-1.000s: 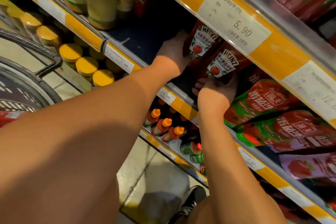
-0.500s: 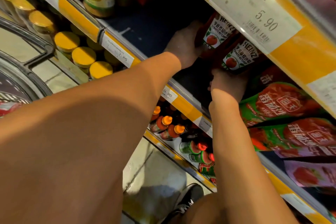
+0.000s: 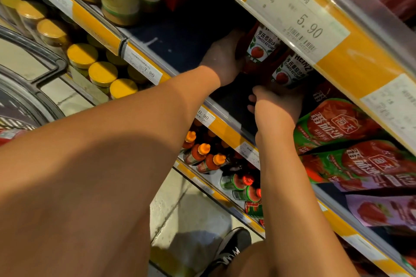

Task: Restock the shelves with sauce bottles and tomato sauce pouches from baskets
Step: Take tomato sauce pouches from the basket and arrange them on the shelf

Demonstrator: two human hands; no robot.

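red ketchup pouches, yellow jar lids

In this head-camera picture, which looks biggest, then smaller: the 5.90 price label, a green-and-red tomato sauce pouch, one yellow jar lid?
1. 5.90 price label
2. Green-and-red tomato sauce pouch, close behind; the shelf edge hides part of it, so the first two places are unsure
3. Yellow jar lid, clearly smallest

Views: one only, the camera on my head; no second view shares the scene.
Position: above and in front of the 5.90 price tag, which sits top right.
Facing: forward and steeply down; my shoe on the floor shows at the bottom, far below the tag.
Tilt: shelf rails run diagonally, upper left to lower right.
Nearness: very close; my forearms fill the frame left of and below the tag.
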